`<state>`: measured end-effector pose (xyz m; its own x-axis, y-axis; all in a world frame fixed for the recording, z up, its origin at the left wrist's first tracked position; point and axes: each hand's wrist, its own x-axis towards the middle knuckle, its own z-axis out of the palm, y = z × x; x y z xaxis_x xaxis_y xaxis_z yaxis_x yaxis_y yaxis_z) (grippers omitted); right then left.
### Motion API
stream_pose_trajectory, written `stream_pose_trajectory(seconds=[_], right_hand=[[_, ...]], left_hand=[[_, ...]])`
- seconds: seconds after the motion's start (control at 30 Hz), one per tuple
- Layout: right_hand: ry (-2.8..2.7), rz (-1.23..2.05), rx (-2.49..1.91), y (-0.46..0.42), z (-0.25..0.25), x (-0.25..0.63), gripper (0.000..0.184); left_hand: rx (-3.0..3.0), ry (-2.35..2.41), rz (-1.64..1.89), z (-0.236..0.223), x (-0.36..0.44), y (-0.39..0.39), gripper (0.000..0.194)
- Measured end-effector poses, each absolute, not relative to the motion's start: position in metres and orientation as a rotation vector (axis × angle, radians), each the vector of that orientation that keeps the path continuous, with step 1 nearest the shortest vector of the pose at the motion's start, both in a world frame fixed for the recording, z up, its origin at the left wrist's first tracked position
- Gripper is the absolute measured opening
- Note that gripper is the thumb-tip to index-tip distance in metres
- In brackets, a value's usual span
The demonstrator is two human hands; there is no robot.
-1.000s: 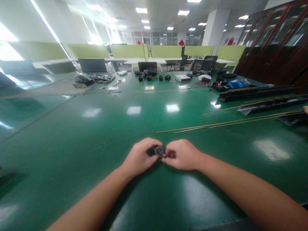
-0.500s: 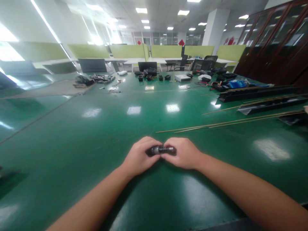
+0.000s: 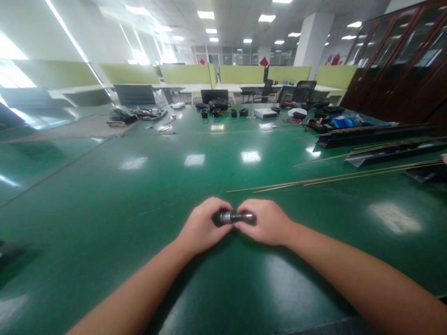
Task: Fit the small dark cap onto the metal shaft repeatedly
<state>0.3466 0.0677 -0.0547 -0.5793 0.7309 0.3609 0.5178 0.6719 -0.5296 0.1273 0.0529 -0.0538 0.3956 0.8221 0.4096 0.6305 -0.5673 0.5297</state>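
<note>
A small dark metal cylinder (image 3: pixel 233 217) with a thinner shaft lies level between my two hands, just above the green table (image 3: pixel 139 195). My left hand (image 3: pixel 203 228) is closed round its thicker left end. Fingers of my right hand (image 3: pixel 267 222) are pinched on the thin right end. Both hands rest low, close to the near edge of the table, knuckles almost touching.
Several thin brass rods (image 3: pixel 328 177) lie to the right beyond my hands. Long black trays (image 3: pixel 391 152) sit at the right edge. Small black parts, a white box (image 3: pixel 265 113) and cables crowd the far end. A dark cabinet (image 3: pixel 398 70) stands at the right.
The cylinder turned from pointing toward me to lying level between the hands, and my right fingers closed over its thin end. Since half a second ago, almost nothing has moved.
</note>
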Motion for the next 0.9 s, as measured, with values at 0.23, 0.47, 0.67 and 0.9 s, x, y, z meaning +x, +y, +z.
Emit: stream_pose_trajectory(seconds=[0.23, 0.47, 0.67, 0.9], right_hand=[[-2.338, 0.491, -0.939, 0.0677, -0.0545, 0.3464, 0.017], [-2.339, 0.489, -0.95, 0.0682, -0.0545, 0.3461, 0.017], [-2.343, 0.487, -0.944, 0.0681, -0.054, 0.3467, 0.017], [-2.344, 0.488, -0.937, 0.0679, -0.0541, 0.3466, 0.018]], left_hand=[[2.376, 1.238, 0.956, -0.0516, 0.1289, 0.0526, 0.02], [2.385, 1.245, 0.936, -0.0516, 0.1286, 0.0532, 0.018], [2.378, 1.256, 0.929, -0.0507, 0.1289, 0.0526, 0.019], [2.391, 1.236, 0.925, -0.0515, 0.1286, 0.0527, 0.018]])
